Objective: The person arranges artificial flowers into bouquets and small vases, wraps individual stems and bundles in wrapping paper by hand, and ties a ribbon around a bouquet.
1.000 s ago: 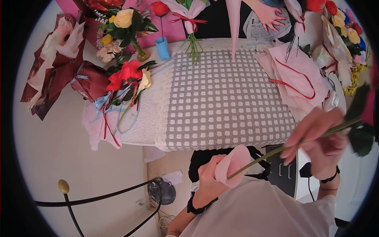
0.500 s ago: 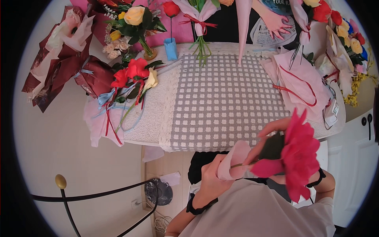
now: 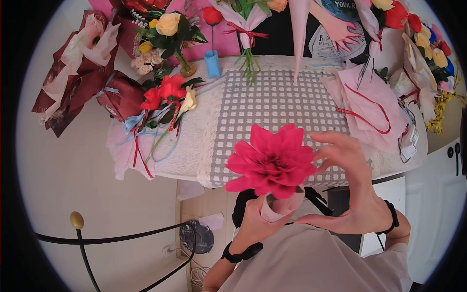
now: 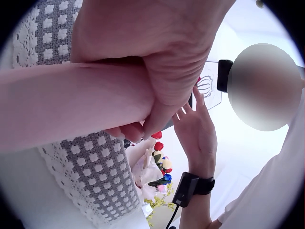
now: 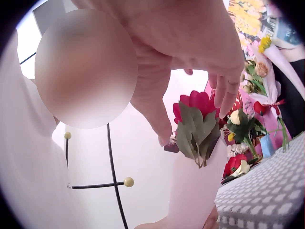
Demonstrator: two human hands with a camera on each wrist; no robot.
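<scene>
A magenta flower stands in a rolled pink paper cone, its bloom above the cone's opening. My left hand grips the cone from the left, fingers curled round it. In the left wrist view the cone runs out of that fist. Dark green leaves show below the petals at the cone's mouth in the right wrist view. My right hand is beside the bloom, fingers and thumb spread in a wide curve, holding nothing.
A grey-and-white checked cloth covers the table. Pink wrapping sheets with red ribbon lie at its right. Loose red flowers and a burgundy-wrapped bouquet lie at the left. At the back is a blue holder with a red rose.
The magenta flower has swung from the right over to the left hand, its stem sliding into the paper cone. My right hand has let go of it and spread its fingers.
</scene>
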